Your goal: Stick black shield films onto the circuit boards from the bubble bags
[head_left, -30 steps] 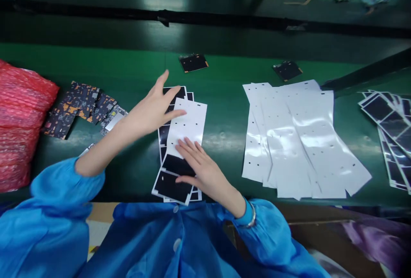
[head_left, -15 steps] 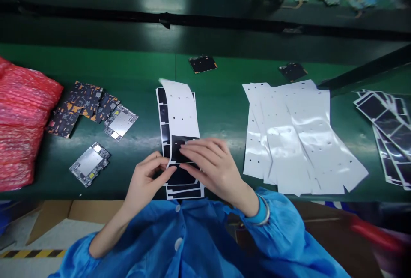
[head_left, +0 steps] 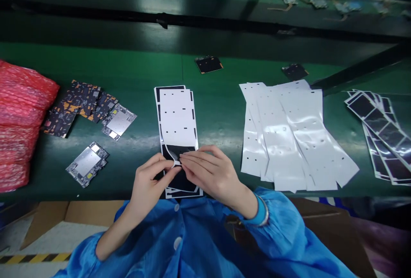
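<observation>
A stack of black sticker sheets (head_left: pixel 180 179) lies on the green belt in front of me, with a white backing sheet (head_left: pixel 177 117) lying over its far part. The near edge of the white sheet curls up off a black sticker. My left hand (head_left: pixel 149 183) pinches that curled edge between thumb and forefinger. My right hand (head_left: pixel 210 173) meets it from the right, fingertips pressed together on the same edge. Both sleeves are blue.
Several peeled white backing sheets (head_left: pixel 289 132) fan out to the right, with more black sticker strips (head_left: pixel 382 136) beyond. Left are circuit boards (head_left: pixel 86 106), a silver-faced board (head_left: pixel 87 163) and a red bag (head_left: pixel 19 119). Two dark pieces (head_left: pixel 208 64) lie farther back.
My left hand came back from the far end of the sheet to its near edge. The white backing sheet, earlier arched up, now lies flatter. Both hands pinch the curled edge.
</observation>
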{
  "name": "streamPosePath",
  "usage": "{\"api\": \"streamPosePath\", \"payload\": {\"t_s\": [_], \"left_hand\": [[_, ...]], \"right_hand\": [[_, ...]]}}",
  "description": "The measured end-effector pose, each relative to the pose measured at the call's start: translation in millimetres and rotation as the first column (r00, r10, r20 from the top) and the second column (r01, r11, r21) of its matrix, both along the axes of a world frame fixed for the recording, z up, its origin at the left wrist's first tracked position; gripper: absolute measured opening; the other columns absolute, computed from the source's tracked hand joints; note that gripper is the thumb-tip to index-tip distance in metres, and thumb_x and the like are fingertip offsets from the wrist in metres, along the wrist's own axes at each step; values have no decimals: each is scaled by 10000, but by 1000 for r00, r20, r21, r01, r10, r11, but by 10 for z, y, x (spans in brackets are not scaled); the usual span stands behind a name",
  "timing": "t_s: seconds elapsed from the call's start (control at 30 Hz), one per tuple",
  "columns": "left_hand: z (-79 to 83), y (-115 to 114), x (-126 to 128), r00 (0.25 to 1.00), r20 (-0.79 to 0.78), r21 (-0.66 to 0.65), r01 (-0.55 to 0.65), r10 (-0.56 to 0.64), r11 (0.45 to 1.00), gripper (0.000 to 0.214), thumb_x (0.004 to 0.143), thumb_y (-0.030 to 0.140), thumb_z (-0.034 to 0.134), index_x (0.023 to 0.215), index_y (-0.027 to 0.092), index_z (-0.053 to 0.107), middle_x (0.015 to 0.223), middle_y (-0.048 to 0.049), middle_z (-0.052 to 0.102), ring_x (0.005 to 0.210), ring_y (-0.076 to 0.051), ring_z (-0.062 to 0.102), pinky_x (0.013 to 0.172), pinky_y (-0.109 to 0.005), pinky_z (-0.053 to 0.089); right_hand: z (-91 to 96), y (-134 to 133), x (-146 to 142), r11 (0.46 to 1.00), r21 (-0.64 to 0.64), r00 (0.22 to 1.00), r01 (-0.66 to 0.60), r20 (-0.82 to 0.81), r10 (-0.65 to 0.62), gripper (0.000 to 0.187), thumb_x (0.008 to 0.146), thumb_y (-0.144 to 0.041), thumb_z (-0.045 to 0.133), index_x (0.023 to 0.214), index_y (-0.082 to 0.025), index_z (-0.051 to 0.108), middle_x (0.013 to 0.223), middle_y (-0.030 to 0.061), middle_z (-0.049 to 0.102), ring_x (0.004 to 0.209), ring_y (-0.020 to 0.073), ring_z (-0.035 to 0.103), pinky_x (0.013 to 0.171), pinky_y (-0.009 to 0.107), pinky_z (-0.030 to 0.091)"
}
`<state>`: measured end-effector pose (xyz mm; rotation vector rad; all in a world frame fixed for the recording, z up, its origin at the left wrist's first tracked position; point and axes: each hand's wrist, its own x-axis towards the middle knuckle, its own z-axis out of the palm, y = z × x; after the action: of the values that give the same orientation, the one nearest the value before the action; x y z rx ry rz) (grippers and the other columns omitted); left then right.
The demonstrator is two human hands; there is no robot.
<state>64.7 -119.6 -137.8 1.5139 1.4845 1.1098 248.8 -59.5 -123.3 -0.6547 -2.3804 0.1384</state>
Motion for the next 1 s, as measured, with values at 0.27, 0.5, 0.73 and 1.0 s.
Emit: {"api": "streamPosePath", "payload": {"t_s": [0.27,0.5,0.73,1.0], "left_hand": [[-1,-1,68,998,-11,98,61,-60,993,66,928,137,659,897,174,704,765,16,563,686,-73,557,632,-160,458],[-41,-43,48,1000,-8,43,10,-10,999,99,932,181,660,1018,218,628,740,51,524,654,-74,557,629,-163,475],[-256,-84,35,793,-592,175,-48,144,983,156,939,187,601,1078,223,663,966,-67,508,866,-205,508,740,-345,493],[-39,-71,23,985,-165,68,63,-51,996,178,985,248,568,1110,274,692,1197,-77,527,1168,-218,508,986,-368,528]], "right_hand": [[27,-12,68,999,33,998,-21,55,19,91,948,-98,643,989,-115,723,969,87,824,898,182,788,801,356,608],[14,12,77,992,-85,990,94,-96,-102,123,896,-68,657,915,-171,722,880,40,822,785,169,781,752,342,604],[47,110,244,695,-694,668,190,-427,-609,134,863,-171,712,845,-273,797,778,-24,805,723,184,770,655,322,633],[-53,64,30,550,-805,728,-221,-512,-457,225,913,-278,713,1128,-327,754,1139,4,788,1115,188,722,1003,383,578]]}}
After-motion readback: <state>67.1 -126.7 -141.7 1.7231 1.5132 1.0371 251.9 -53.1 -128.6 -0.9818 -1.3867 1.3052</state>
